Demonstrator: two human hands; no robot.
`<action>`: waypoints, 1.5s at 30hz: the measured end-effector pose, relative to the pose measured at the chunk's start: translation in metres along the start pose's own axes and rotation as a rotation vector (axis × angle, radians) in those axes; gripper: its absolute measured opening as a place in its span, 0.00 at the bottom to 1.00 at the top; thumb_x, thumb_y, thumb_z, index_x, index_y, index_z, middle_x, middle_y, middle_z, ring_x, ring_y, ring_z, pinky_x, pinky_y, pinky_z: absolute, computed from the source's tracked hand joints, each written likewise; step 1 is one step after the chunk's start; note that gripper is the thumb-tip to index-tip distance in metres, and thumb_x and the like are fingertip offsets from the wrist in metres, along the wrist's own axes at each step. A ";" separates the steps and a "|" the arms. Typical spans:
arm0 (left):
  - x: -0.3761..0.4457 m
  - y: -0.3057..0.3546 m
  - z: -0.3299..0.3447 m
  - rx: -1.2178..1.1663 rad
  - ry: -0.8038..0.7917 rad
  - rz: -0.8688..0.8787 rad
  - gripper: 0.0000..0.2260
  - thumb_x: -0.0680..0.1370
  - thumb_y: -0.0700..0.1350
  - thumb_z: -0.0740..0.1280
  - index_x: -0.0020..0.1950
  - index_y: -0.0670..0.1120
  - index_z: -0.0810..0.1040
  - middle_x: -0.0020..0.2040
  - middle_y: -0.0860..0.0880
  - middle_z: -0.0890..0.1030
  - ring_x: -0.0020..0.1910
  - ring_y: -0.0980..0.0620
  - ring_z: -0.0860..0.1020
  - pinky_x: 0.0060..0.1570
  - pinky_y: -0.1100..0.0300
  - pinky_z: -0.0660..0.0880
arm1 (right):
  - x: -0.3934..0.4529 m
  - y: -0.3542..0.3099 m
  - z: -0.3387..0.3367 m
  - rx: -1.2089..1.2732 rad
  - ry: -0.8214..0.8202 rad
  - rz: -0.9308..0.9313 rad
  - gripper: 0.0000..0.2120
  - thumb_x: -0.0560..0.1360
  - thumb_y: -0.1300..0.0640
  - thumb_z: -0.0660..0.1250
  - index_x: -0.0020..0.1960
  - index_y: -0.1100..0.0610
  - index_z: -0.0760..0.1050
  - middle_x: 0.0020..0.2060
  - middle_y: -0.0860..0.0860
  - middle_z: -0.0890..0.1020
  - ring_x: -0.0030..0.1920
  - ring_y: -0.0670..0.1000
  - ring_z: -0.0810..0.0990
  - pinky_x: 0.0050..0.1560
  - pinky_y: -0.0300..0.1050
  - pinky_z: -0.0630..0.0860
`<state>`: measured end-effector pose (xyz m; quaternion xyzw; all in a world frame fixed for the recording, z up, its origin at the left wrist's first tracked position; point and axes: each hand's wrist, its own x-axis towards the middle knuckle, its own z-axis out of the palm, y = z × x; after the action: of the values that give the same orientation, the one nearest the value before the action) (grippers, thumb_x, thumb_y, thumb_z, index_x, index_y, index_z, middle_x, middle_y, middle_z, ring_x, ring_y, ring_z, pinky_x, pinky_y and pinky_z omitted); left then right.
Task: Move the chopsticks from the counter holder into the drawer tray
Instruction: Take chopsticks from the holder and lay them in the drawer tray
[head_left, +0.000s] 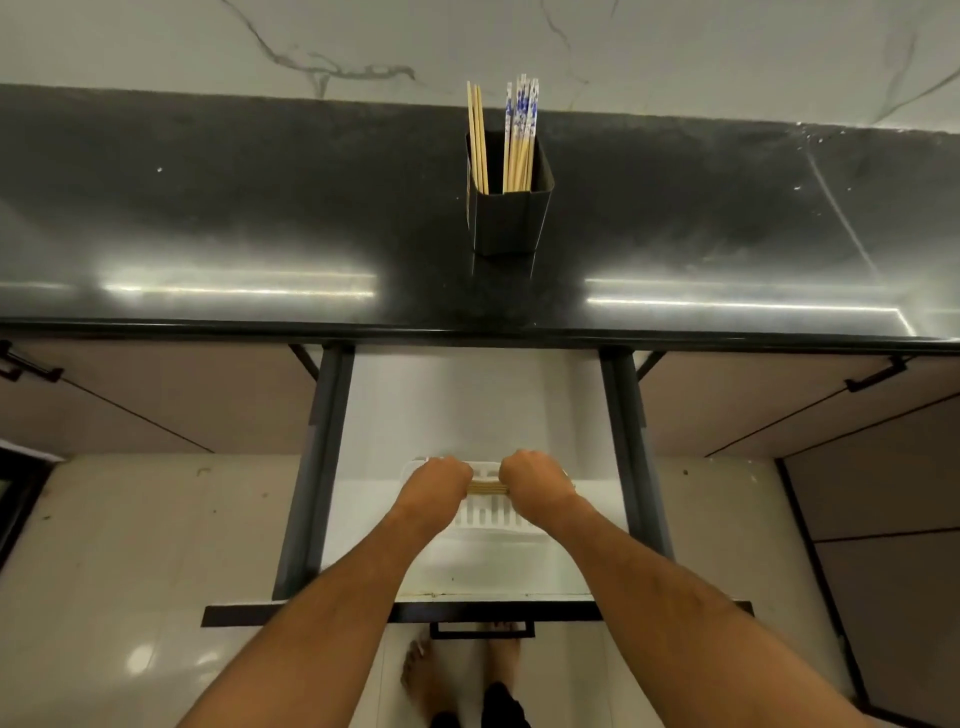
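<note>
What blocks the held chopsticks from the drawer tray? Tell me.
Nothing visible. Both hands, left hand and right hand, grip the bundle of plain chopsticks directly over the white tray in the open drawer.

bundle ends: the plain chopsticks (487, 488) vanish inside both fists
tray (488, 514): partly covered by forearms
holder (506, 218): hides the standing sticks' lower ends
feet (415, 675), 6 o'clock: cut off

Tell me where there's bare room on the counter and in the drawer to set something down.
Counter: bare stretches left and right of the black holder. Drawer: bare floor between the counter edge and the white tray. It is crowded over the tray's far end, where left hand and right hand grip a chopstick bundle.
</note>
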<state>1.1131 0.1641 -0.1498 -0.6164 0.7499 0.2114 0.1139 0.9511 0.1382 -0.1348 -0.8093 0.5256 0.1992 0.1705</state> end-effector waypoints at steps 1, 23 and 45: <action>0.001 -0.002 0.004 -0.007 0.003 -0.007 0.10 0.80 0.37 0.63 0.56 0.45 0.83 0.53 0.44 0.83 0.51 0.44 0.83 0.53 0.55 0.77 | 0.002 -0.001 0.001 -0.010 0.001 -0.011 0.11 0.75 0.69 0.64 0.51 0.60 0.82 0.47 0.56 0.84 0.46 0.58 0.83 0.42 0.46 0.73; 0.022 -0.009 0.054 -0.297 -0.193 -0.157 0.11 0.76 0.43 0.72 0.59 0.46 0.84 0.54 0.46 0.85 0.52 0.46 0.83 0.59 0.54 0.79 | 0.022 -0.004 0.063 0.085 -0.052 0.020 0.11 0.75 0.54 0.73 0.57 0.53 0.81 0.52 0.53 0.84 0.51 0.54 0.83 0.58 0.47 0.79; 0.009 -0.019 0.059 -0.392 0.108 -0.048 0.07 0.79 0.38 0.66 0.48 0.47 0.83 0.44 0.49 0.82 0.44 0.50 0.81 0.46 0.62 0.78 | 0.011 0.011 0.056 0.024 0.065 -0.002 0.11 0.74 0.61 0.71 0.55 0.54 0.83 0.51 0.53 0.84 0.49 0.55 0.84 0.51 0.47 0.80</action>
<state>1.1244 0.1797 -0.2092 -0.6551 0.6844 0.3171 -0.0438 0.9374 0.1526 -0.1891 -0.8137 0.5325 0.1661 0.1631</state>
